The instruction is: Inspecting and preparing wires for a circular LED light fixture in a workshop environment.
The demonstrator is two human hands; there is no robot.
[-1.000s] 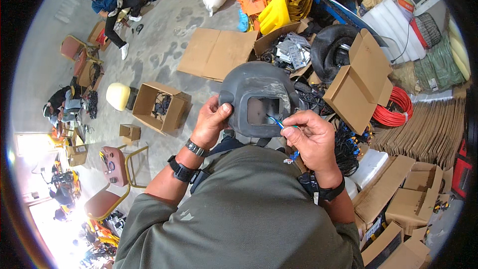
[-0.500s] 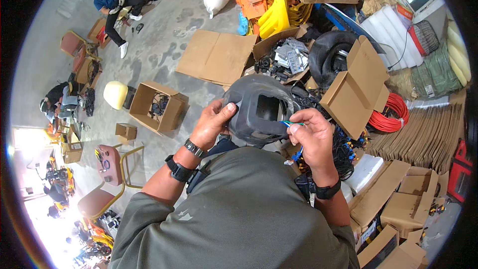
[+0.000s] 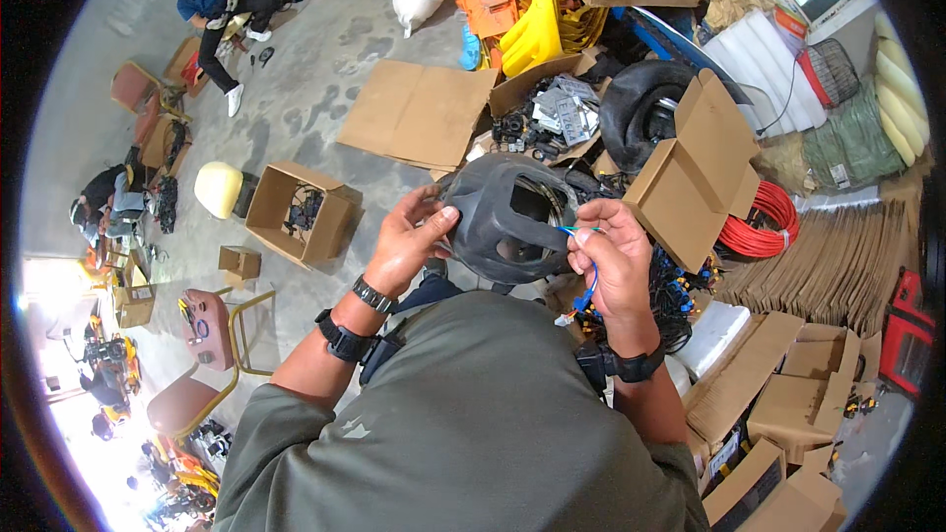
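In front of my chest is a rounded black plastic housing [image 3: 493,248] with a large opening and openings in its side. My left hand [image 3: 414,236] grips its left edge, thumb on top and fingers behind. At the right end, my right hand [image 3: 613,254] pinches a thin wire bundle [image 3: 593,286] in green, blue and white between thumb and fingers. A small white connector [image 3: 565,319] dangles from the bundle below that hand. Whether the wires are joined to the housing is hidden by my fingers.
An open carton [image 3: 301,215] with dark parts stands to the left, near a chair [image 3: 202,330] with tools on it. Ahead lie a flat cardboard sheet [image 3: 419,113] and a black tyre [image 3: 645,103]. A red cable coil [image 3: 764,222] lies right. One person [image 3: 212,10] sits far left.
The housing has turned in my hands, so its side openings show more. More of the blue wire and its connector now hang in sight below my right hand. Both hands keep their hold.
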